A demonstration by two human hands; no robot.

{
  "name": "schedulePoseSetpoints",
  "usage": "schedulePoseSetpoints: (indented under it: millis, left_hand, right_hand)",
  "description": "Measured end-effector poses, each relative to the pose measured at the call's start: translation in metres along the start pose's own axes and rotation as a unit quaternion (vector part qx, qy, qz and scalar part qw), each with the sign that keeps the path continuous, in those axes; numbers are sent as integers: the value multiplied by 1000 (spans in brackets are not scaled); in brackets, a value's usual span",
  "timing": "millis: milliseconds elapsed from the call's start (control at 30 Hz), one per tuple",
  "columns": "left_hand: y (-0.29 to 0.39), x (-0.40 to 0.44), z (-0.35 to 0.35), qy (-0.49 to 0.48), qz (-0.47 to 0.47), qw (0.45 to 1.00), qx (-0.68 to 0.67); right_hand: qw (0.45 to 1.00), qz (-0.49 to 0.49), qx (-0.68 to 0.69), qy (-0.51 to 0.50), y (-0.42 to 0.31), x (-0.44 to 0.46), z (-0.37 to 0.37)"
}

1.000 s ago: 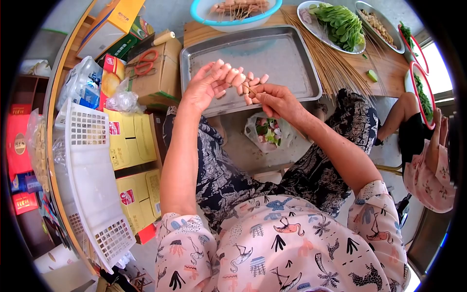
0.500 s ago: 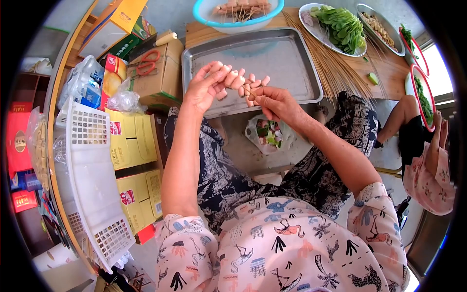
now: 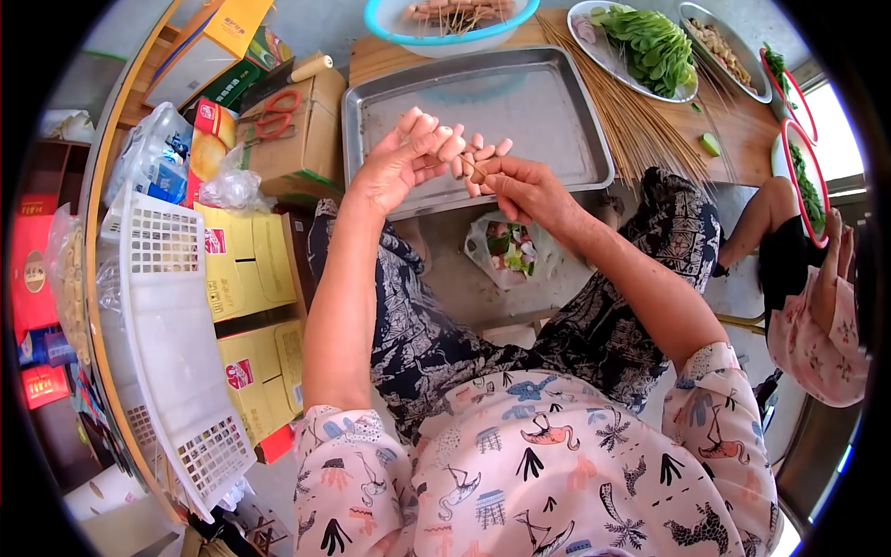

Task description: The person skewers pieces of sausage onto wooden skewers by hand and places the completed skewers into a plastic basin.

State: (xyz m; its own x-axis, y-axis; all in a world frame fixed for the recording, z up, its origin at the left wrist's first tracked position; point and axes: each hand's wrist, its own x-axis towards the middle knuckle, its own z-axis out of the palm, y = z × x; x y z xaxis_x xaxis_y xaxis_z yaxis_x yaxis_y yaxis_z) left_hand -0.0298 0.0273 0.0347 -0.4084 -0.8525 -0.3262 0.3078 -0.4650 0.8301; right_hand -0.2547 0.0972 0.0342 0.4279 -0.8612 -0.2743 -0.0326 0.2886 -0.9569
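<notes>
My left hand (image 3: 388, 170) is closed around a small pink sausage (image 3: 452, 148), held over the near edge of a metal tray (image 3: 501, 97). With thumb and fingers pinched, my right hand (image 3: 524, 190) grips the end of a thin bamboo skewer (image 3: 474, 170). The skewer points left toward the sausage in my left hand; its tip is hard to make out. Several more sausages (image 3: 479, 148) lie in the tray just behind and between my hands, partly hidden by them.
A blue-rimmed bowl (image 3: 455, 42) holds skewered sausages behind the tray. Loose bamboo skewers (image 3: 617, 121) lie to its right, near a plate of green leaves (image 3: 654, 56). Scissors (image 3: 277, 114) rest on a carton at left. A plastic bag (image 3: 501, 255) sits below. Another person's knee (image 3: 780, 209) is at right.
The view has shifted slightly. Both hands stay close together over the tray's near edge, the left still on the sausage and the right still on the skewer.
</notes>
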Motion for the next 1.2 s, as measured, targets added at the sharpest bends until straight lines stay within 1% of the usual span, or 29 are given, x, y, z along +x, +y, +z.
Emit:
schedulePoseSetpoints:
  millis: [33, 100, 167, 233, 367, 467, 533, 567, 667, 733, 967, 1033, 1200]
  left_hand:
    - [-2, -1, 0, -15, 12, 1000, 19]
    - [-4, 1, -3, -13, 14, 1000, 21]
    - [-5, 3, -6, -11, 17, 1000, 24]
    - [-4, 4, -6, 2, 13, 1000, 20]
    - [-2, 2, -6, -1, 12, 1000, 18]
    - [-3, 0, 0, -1, 8, 1000, -12]
    - [-2, -4, 8, -17, -44, 999, 25]
    - [-4, -3, 9, -19, -46, 998, 26]
    - [-8, -1, 10, -35, -40, 998, 43]
    - [-5, -4, 13, -35, -17, 999, 28]
    - [-7, -1, 12, -25, -16, 1000, 4]
    - [-6, -1, 14, -34, 19, 999, -16]
    - [-6, -4, 20, -15, 41, 999, -10]
  right_hand:
    - [1000, -2, -5, 1, 1, 0, 1]
    - [1000, -5, -11, 1, 3, 2, 0]
    - [1000, -18, 11, -9, 6, 4, 0]
    - [1000, -22, 12, -10, 9, 5, 0]
    - [1000, -26, 7, -9, 9, 5, -1]
    - [1000, -15, 6, 3, 6, 3, -2]
    - [999, -24, 24, 15, 4, 3, -1]
    - [998, -34, 41, 24, 4, 3, -1]
    - [998, -25, 57, 27, 5, 5, 2]
    - [999, -25, 44, 21, 6, 5, 1]
    - [999, -30, 31, 2, 2, 5, 1]
    - [999, -36, 31, 7, 1, 6, 3]
    - [998, -49, 20, 21, 6, 10, 1]
